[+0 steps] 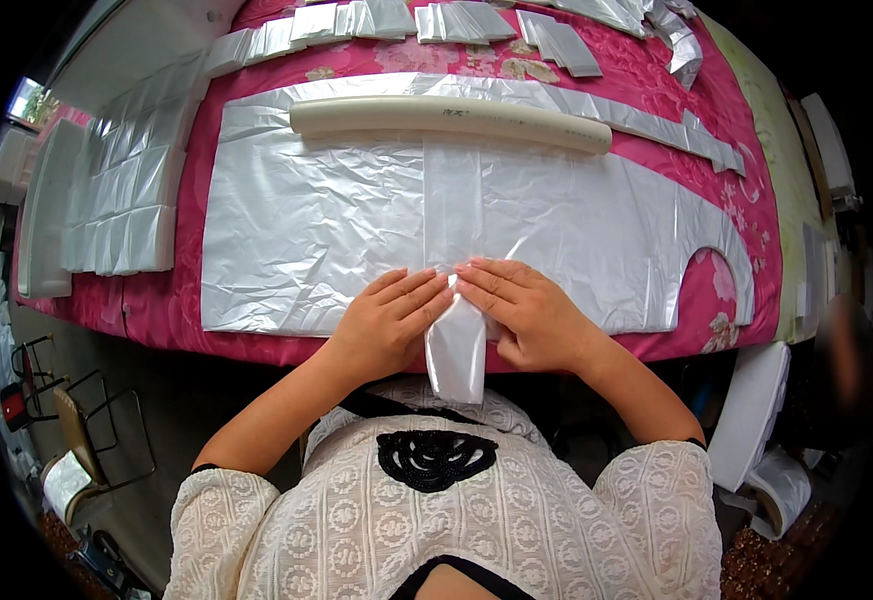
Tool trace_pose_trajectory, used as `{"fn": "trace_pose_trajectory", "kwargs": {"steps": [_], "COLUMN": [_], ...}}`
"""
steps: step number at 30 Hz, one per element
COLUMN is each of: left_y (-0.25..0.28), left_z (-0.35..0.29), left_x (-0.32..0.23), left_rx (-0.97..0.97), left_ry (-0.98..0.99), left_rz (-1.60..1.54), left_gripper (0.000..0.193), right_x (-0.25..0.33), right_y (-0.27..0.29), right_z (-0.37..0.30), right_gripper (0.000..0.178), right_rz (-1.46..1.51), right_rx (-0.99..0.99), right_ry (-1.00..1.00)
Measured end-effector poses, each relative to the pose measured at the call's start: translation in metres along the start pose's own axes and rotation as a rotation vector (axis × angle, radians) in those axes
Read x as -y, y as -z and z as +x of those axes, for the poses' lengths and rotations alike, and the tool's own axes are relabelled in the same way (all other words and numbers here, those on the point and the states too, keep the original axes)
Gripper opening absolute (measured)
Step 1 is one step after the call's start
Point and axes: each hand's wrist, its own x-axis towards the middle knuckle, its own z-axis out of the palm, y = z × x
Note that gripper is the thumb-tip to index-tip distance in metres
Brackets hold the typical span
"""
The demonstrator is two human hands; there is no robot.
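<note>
A white plastic apron (316, 230) lies spread flat on the table, with a curved cut-out and thin loop at its right end. A narrow folded plastic strip (456, 350) runs down its middle and hangs over the table's near edge. My left hand (388, 318) rests on the strip's left side, fingers stretched out and lying flat. From the right, my right hand (528, 312) lies against the same strip, its fingers also extended and the fingertips close to the left ones. A long off-white pipe (446, 118) lies across the apron's far part.
A pink flowered cloth (256, 345) covers the table. Folded plastic packets (456, 22) line the far edge, and stacked ones (126, 190) stand at the left beside a white tray (48, 215). Chairs (86, 425) stand on the floor at the left.
</note>
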Motion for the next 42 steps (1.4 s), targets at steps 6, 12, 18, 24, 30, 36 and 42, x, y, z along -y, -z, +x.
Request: {"fn": "trace_pose_trajectory", "kwargs": {"steps": [6,12,18,24,30,36,42], "left_y": [0.005,0.006,0.022,0.003,-0.016,-0.018,-0.009], "left_z": [0.005,0.011,0.04,0.027,0.027,0.027,0.032], "left_x": [0.001,0.002,0.002,0.0,-0.012,-0.015,-0.001], "left_rx": [-0.043,-0.078,-0.145,-0.078,0.149,0.164,0.059], "left_ry": [0.033,0.232,0.8,0.287,0.283,0.302,0.256], "left_rz": [-0.097,-0.315,-0.814,-0.215,0.044,0.081,0.037], "left_gripper": [0.038,0.036,0.045,0.058,0.072,0.076,0.069], "right_x": [-0.01,-0.016,-0.03,-0.035,-0.035,-0.022,-0.031], "right_y": [-0.016,-0.013,0.015,0.02,0.022,0.014,-0.001], "right_z": [0.003,0.011,0.048,0.058,0.06,0.052,0.037], "right_gripper": [0.032,0.015,0.021,0.022,0.023,0.027,0.058], "right_rz": [-0.111,0.058,0.6,0.717,0.74,0.324,-0.355], "right_rx": [-0.222,-0.283,0.078,0.147,0.162,0.05,-0.195], "right_ry": [0.038,-0.113,-0.822,-0.942,-0.996,-0.815,-0.077]}}
